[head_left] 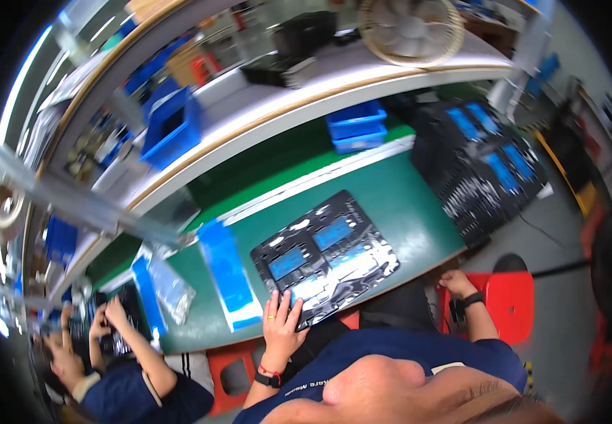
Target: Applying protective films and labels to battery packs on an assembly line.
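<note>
Bench: green top ahead of you; black tray lies near its front edge.
Tray axis: long side runs from your lower left to upper right.
Left hand: flat, fingers spread, pressing the tray's near corner; nearer hand.
Right hand: at the bench edge by the red stool, well apart from the tray; grip unclear.

A glossy black moulded tray with blue-lit pockets lies flat and skewed at the green workbench's near edge.
</note>
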`<move>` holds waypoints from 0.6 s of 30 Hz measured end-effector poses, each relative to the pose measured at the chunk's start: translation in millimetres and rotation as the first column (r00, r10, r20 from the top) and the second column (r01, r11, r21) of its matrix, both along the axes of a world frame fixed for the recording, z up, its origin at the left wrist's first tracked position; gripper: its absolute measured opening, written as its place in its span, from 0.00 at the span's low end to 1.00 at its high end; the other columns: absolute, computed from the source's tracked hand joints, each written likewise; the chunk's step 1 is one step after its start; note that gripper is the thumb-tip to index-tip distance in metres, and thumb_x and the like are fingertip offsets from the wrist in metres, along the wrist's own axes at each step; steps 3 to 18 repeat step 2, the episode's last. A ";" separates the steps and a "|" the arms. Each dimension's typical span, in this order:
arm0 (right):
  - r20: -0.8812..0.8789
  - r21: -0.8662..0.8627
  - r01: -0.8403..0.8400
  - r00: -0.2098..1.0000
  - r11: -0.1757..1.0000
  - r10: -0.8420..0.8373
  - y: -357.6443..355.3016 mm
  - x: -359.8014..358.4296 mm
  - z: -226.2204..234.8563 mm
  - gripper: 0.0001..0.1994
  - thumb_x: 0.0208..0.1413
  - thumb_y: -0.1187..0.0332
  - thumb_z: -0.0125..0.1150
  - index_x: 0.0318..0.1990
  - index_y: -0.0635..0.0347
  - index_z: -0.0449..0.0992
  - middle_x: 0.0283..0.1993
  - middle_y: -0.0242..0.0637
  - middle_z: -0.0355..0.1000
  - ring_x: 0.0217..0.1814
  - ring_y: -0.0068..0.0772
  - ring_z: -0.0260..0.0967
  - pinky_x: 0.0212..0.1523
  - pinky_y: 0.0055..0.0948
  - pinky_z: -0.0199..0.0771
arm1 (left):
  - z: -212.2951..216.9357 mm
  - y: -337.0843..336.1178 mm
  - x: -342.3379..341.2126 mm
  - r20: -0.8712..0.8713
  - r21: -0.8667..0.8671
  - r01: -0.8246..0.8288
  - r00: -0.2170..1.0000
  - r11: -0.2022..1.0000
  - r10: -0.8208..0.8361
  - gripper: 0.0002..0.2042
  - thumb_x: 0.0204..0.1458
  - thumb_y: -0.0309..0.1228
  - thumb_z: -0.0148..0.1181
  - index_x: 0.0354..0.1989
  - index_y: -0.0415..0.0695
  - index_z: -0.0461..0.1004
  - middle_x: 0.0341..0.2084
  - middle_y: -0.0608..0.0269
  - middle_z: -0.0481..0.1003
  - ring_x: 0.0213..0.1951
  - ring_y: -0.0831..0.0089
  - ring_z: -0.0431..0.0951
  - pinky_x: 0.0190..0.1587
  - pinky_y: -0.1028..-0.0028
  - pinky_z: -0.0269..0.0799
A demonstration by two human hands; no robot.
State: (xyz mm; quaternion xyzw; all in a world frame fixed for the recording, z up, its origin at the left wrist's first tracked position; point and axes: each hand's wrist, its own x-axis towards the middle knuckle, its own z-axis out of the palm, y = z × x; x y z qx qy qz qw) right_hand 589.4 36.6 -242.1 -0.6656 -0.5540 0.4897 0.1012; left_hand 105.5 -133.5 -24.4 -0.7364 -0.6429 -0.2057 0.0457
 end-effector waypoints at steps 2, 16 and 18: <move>-0.021 0.051 -0.056 0.998 0.997 0.057 -6.2 12.1 -0.5 0.18 0.44 0.66 0.65 0.41 0.69 0.75 0.34 0.45 0.76 0.33 0.32 0.74 0.37 0.29 0.73 | -6.9 4.7 2.6 0.088 -0.003 0.045 0.995 0.999 -0.044 0.32 0.26 0.30 0.70 0.49 0.50 0.72 0.55 0.51 0.64 0.61 0.49 0.57 0.59 0.52 0.54; -0.021 0.051 -0.056 0.998 0.997 0.057 -6.2 12.1 -0.5 0.18 0.44 0.66 0.65 0.41 0.69 0.75 0.34 0.45 0.76 0.33 0.32 0.74 0.37 0.29 0.73 | -6.9 4.7 2.6 0.088 -0.003 0.045 0.995 0.999 -0.044 0.32 0.26 0.30 0.70 0.49 0.50 0.72 0.55 0.51 0.64 0.61 0.49 0.57 0.59 0.52 0.54; -0.021 0.051 -0.056 0.998 0.997 0.057 -6.2 12.1 -0.5 0.18 0.44 0.66 0.65 0.41 0.69 0.75 0.34 0.45 0.76 0.33 0.32 0.74 0.37 0.29 0.73 | -6.9 4.7 2.6 0.088 -0.003 0.045 0.995 0.999 -0.044 0.32 0.26 0.30 0.70 0.49 0.50 0.72 0.55 0.51 0.64 0.61 0.49 0.57 0.59 0.52 0.54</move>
